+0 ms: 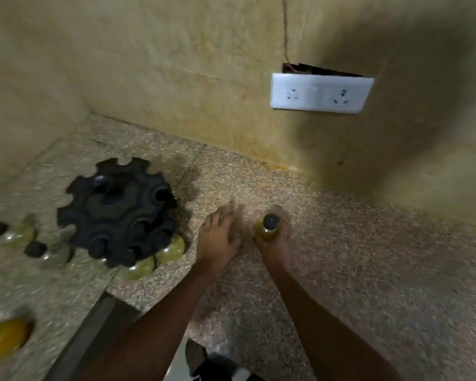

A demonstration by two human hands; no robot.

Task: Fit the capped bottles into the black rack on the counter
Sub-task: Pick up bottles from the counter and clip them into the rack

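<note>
Head view. Right hand (pixel 275 243) wrapped round a bottle (pixel 267 229) of yellow-green liquid, black cap (pixel 270 221) uppermost, upright on the counter (pixel 368 257) well right of the rack (pixel 118 213). Left hand (pixel 217 240) beside it, fingers spread and relaxed on the stone, gripping nothing. Step in hand, by judgement: carrying this bottle across to the rack. Best done with the grip kept low on the body, cap clear, bottle upright; approach toward a vacant notch on the rim, neck slid in sideways until seated; left hand free to steady the rack against turning or tipping. Motion blur heavy at left, so fine detail of the notches uncertain.

Containers. Rack: black, round, notched rim, several sockets. Two bottles (pixel 160 257) already seated at its near edge, bodies holding the same yellow-green liquid; the other sockets dark, contents not discernible. Two loose bottles (pixel 19 235) left of the rack, black-capped, apparently likewise filled, not yet fitted. Yellow vessel (pixel 3 339) at lower left, too blurred to identify. Socket plate (pixel 320 93) on the wall behind.
</note>
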